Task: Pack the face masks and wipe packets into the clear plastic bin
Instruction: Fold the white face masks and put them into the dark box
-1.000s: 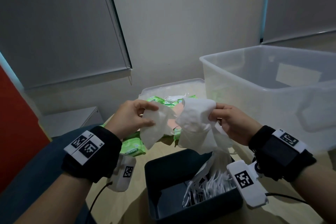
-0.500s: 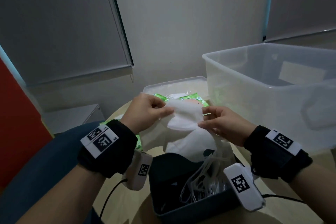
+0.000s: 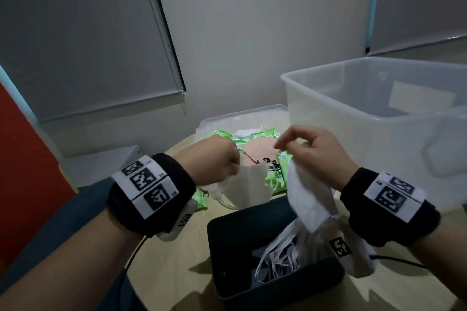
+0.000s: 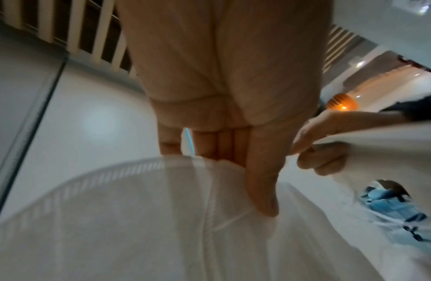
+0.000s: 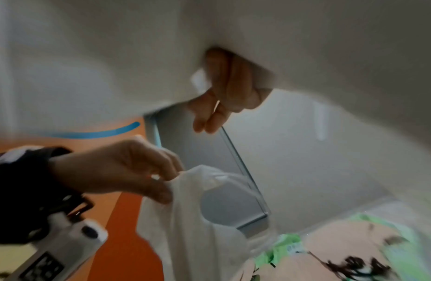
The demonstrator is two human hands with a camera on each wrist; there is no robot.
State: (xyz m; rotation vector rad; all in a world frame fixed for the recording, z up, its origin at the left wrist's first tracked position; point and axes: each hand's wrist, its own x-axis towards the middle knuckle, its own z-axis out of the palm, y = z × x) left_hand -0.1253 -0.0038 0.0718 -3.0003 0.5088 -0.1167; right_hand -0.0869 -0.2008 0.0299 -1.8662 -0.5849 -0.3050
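Clear bin (image 3: pixel 353 108) on table (image 3: pixel 177 260), right of dark box (image 3: pixel 252 285); contents unclear. Box holds white mask straps (image 3: pixel 278 257). Above box: left hand (image 3: pixel 212 159) pinches white mask (image 3: pixel 242 184); right hand (image 3: pixel 316 154) pinches second mask (image 3: pixel 308 199). Wipe packets (image 3: pixel 275 174) lie behind box. Left wrist view alone shows mask's ribbed seam (image 4: pixel 101 176).
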